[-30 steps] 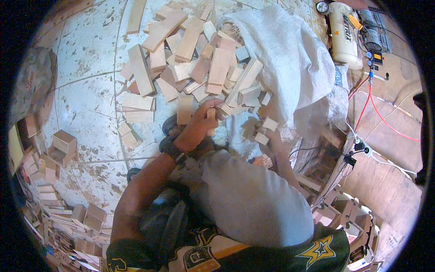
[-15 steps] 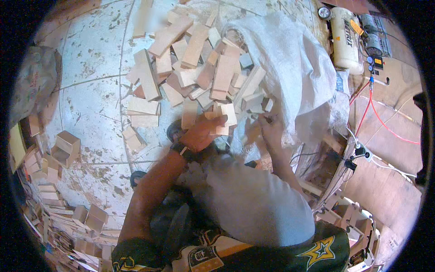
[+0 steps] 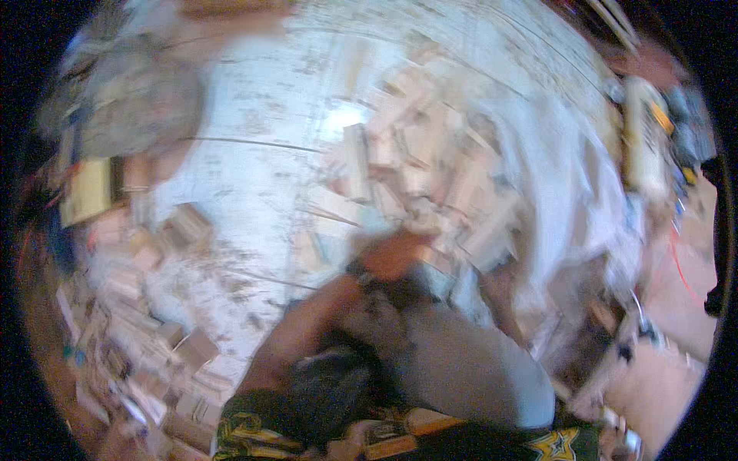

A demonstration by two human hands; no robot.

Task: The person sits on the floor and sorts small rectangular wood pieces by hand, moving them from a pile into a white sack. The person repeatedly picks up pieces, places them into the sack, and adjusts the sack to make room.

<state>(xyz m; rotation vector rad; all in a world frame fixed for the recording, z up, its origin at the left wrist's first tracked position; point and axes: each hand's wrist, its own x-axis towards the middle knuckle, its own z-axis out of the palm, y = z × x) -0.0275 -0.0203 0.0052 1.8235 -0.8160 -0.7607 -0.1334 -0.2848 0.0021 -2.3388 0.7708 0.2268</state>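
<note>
Strong blur smears the whole head view. My left hand (image 3: pixel 393 257) is in front of the near edge of a heap of pale wooden blocks (image 3: pixel 415 146). It looks closed, with pale wood at its fingertips; the exact pieces are smeared. To its right, my right hand (image 3: pixel 498 283) is a dark smear between the heap and a white woven sack (image 3: pixel 557 192). Its fingers cannot be made out, nor whether anything is in them. The heap's blocks lie jumbled at different angles against the sack.
Several box-like wooden pieces (image 3: pixel 187 227) and wood stacks (image 3: pixel 196 347) stand at the left. A greyish sack (image 3: pixel 142 107) lies at the far left beside a yellowish block (image 3: pixel 91 190). A cream air compressor tank (image 3: pixel 646 138) with a red hose (image 3: pixel 680 265) is at the right.
The view has swung left, so the heap, sack and compressor appear farther right and blur has set in. My left hand stays near the heap, its pale wood less distinct; my right hand is smeared.
</note>
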